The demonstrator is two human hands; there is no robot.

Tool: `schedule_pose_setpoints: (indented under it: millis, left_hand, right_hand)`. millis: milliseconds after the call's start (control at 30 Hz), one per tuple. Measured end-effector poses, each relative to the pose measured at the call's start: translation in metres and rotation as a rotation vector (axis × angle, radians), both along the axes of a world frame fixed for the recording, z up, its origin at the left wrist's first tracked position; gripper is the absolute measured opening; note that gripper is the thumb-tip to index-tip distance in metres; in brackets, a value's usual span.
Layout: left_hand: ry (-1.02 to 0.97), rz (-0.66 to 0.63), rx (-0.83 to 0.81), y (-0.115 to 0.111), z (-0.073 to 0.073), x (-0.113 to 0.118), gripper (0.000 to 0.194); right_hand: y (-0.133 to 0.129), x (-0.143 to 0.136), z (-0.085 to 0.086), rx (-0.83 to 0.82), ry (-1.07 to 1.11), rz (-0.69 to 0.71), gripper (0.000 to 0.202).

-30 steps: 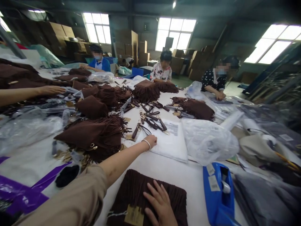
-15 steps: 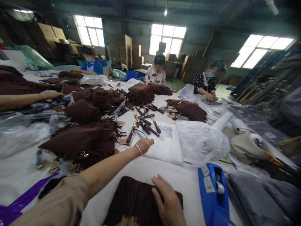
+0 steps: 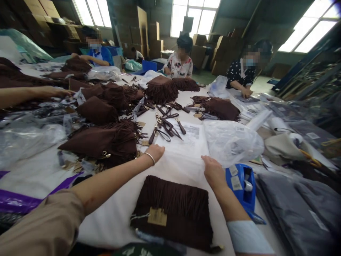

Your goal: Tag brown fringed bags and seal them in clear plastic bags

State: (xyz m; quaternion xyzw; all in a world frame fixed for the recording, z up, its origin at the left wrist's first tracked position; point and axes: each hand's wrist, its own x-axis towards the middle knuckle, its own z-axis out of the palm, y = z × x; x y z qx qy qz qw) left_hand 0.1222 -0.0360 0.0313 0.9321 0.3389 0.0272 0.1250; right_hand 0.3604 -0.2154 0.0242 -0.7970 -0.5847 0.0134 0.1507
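A thin, clear plastic bag (image 3: 182, 151) with printed text lies flat ahead of me. My left hand (image 3: 156, 152), a white bangle on its wrist, is closed on the bag's near left corner. At the near right corner, my right hand (image 3: 214, 171) pinches the edge between thumb and fingers. Several dark brown wrist straps (image 3: 166, 124) with gold clips lie on and beyond the bag. Nearer to me, below both hands, a dark brown fringed pouch (image 3: 181, 199) rests flat on the table with a tan tag (image 3: 157, 216) on it.
Brown fringed pouches (image 3: 98, 142) are heaped at the left, where another person's arm (image 3: 32, 95) reaches in. At the right are a blue tape dispenser (image 3: 241, 188), crumpled plastic bags (image 3: 231, 142) and grey folded items (image 3: 293, 209). Several co-workers sit across the table (image 3: 112, 209).
My right hand has left the fringed pouch and moved forward to the plastic bag's right corner. My left hand stays at the bag's left side. The straps have shifted slightly, and the view has tilted down.
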Motion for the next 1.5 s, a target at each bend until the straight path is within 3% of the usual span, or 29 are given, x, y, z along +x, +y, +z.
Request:
schedule_pose_setpoints:
  millis: [100,200,300,400,533,733,800,900,967,1067,1200,1367,1500]
  left_hand:
    - [-0.05,0.083,-0.016,-0.008,0.0,-0.026,0.035]
    - [-0.156,0.15,-0.062,-0.034,-0.002,-0.042,0.04]
    - [-0.294,0.313,-0.128,-0.053,-0.003,-0.049,0.041]
    - [-0.458,0.45,-0.344,-0.056,-0.004,-0.049,0.041]
    - [-0.578,0.474,-0.757,-0.048,-0.014,-0.032,0.037]
    - [-0.685,0.434,-1.21,-0.041,-0.044,0.014,0.026]
    - [-0.72,0.424,-1.321,-0.037,-0.051,0.013,0.022]
    - [-0.745,0.411,-1.428,-0.032,-0.056,-0.009,0.018]
    - [-0.761,0.418,-1.446,-0.032,-0.054,-0.032,0.027]
    - [-0.792,0.451,-1.426,-0.037,-0.048,-0.063,0.033]
    - [-0.887,0.584,-1.362,-0.056,-0.048,-0.089,0.03]
    - [-0.997,0.823,-1.301,-0.092,-0.059,-0.1,0.043]
    - [-1.047,0.899,-1.218,-0.119,-0.059,-0.109,0.045]
  right_hand:
    - [-0.042,0.003,-0.002,0.052,0.098,-0.207,0.058]
    - [-0.074,-0.003,-0.009,0.169,0.301,-0.401,0.063]
    - [-0.091,-0.009,-0.019,0.35,0.448,-0.504,0.059]
    - [-0.093,-0.008,-0.025,0.546,0.756,-0.62,0.057]
    - [-0.085,-0.005,-0.034,0.747,1.433,-0.609,0.057]
    - [-0.093,-0.005,-0.057,0.779,1.763,-0.475,0.036]
    - [-0.103,-0.011,-0.064,0.712,1.753,-0.487,0.029]
    - [-0.114,-0.028,-0.068,0.474,1.699,-0.468,0.023]
    - [-0.118,-0.04,-0.068,0.336,1.589,-0.489,0.032]
    - [-0.118,-0.055,-0.065,0.255,1.41,-0.528,0.05]
    - [-0.118,-0.06,-0.06,0.09,1.214,-0.524,0.062]
    - [-0.122,-0.056,-0.064,-0.148,0.866,-0.627,0.08]
    - [-0.131,-0.054,-0.067,-0.225,0.722,-0.536,0.081]
